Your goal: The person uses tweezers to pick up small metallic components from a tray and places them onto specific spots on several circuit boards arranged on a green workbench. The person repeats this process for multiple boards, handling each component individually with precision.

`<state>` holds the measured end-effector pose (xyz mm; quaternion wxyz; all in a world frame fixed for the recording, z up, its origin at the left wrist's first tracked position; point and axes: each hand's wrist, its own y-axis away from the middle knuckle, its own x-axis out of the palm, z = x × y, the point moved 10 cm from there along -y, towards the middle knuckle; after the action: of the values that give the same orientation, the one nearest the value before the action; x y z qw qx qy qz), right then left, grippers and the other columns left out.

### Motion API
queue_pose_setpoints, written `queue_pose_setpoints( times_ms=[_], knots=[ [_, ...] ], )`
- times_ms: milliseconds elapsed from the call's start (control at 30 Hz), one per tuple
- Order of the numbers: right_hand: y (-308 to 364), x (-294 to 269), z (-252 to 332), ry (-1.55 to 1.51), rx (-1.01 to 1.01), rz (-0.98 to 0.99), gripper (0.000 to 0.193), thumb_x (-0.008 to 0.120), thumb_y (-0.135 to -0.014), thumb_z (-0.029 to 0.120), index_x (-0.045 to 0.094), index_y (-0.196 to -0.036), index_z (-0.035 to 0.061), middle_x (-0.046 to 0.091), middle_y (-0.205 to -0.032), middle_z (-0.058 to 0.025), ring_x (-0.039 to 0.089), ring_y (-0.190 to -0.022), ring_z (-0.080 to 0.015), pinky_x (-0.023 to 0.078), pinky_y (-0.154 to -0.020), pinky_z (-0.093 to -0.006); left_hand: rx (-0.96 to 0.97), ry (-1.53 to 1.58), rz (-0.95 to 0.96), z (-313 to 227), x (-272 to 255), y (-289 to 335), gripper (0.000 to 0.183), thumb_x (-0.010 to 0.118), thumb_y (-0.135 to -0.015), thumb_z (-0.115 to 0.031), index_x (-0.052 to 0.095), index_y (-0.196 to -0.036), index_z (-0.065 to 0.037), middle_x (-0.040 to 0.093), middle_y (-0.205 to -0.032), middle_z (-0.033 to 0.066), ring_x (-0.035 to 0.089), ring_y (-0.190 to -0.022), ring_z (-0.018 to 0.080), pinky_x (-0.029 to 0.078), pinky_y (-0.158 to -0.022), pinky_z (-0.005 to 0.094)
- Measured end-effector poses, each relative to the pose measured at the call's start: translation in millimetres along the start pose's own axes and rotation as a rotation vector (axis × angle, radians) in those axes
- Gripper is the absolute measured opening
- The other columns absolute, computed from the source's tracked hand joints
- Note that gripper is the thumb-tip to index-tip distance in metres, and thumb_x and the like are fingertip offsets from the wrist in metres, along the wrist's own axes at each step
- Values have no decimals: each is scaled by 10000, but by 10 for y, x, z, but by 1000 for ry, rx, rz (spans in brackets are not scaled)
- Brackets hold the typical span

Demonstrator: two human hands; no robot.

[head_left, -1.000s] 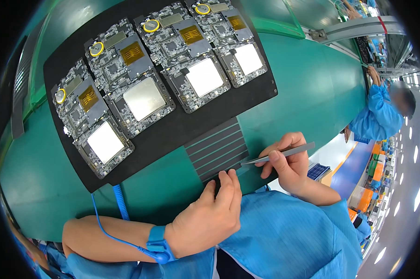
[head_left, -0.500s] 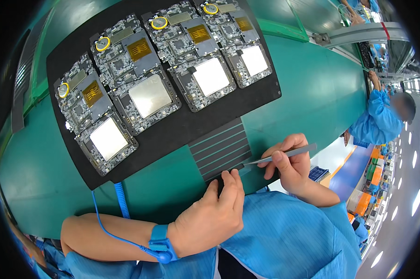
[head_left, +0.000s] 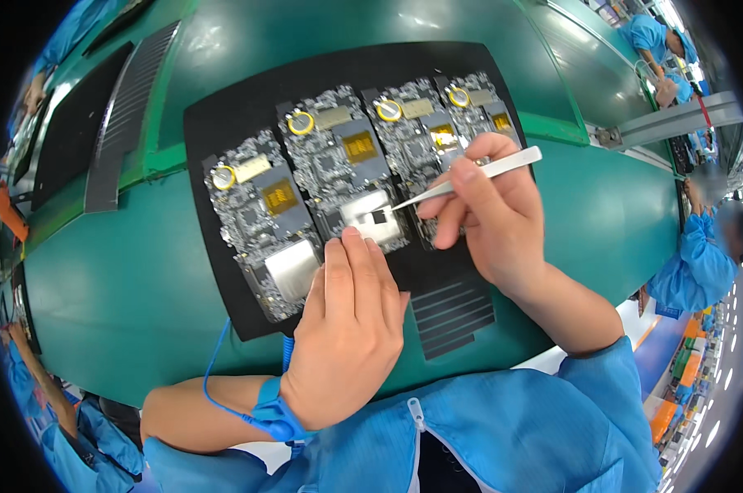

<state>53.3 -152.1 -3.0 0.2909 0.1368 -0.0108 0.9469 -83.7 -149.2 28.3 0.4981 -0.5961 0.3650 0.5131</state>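
Observation:
Tweezers [head_left: 515,160] are pinched in my right hand [head_left: 503,222], their tips angled down-left. At the tips, a small black rectangular piece [head_left: 380,217] is over the silver metal cover [head_left: 359,209] of the second circuit board [head_left: 329,156] from the left; whether it touches the cover I cannot tell. My left hand [head_left: 347,329] lies with fingers stretched out, fingertips at the near edge of that board. Another board [head_left: 252,209] is to the left. Two more boards are on the right, partly hidden by my right hand.
Beneath the boards is a black mat [head_left: 240,90] on the green table [head_left: 100,287]. A sheet of black strips [head_left: 449,316] lies near the mat's front edge. A blue coiled cord and wrist strap [head_left: 274,408] are at my left wrist. Co-workers sit at both sides.
Both hands have moved up from the strip sheet to the second board, the tweezers with them. The small black piece now shows on or above its metal cover. The view has shifted.

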Motion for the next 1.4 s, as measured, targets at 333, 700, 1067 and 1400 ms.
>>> queue_pose_setpoints(
  times_ms=[333, 700, 1067, 1400],
  knots=[
    [-147, 291, -152, 80, -22, 62, 188, 489, -953, 97, 344, -1060, 42, 611, -760, -117, 637, -631, -116, 528, -519, -206, 73, -83, -22, 22, 104, 30, 474, 618, -771, -241, 581, -1048, 142, 561, -1087, 305, 575, -979, 375, 510, -830, 382],
    [-171, 304, -135, 131, -16, 49, 182, 479, -957, 95, 344, -1063, 37, 613, -765, -129, 628, -618, -114, 533, -522, -206, 49, -65, -22, 38, 95, 19, 478, 582, -796, -259, 588, -1061, 139, 572, -1082, 294, 582, -992, 360, 508, -847, 364],
    [-172, 287, -133, 144, -23, 40, 187, 491, -955, 108, 349, -1060, 48, 597, -739, -97, 629, -620, -101, 527, -511, -195, -34, 42, -17, 150, 114, -21, 475, 690, -698, -266, 574, -1011, 71, 507, -1159, 326, 534, -1000, 355, 484, -788, 361],
    [-96, 335, -66, 261, -155, 64, 198, 509, -940, 78, 345, -1035, 19, 582, -769, -89, 618, -623, -81, 526, -528, -190, 5, 167, -2, 250, 81, -82, 465, 682, -708, -244, 541, -1028, 63, 505, -1136, 329, 521, -975, 351, 477, -788, 370]
  ],
)
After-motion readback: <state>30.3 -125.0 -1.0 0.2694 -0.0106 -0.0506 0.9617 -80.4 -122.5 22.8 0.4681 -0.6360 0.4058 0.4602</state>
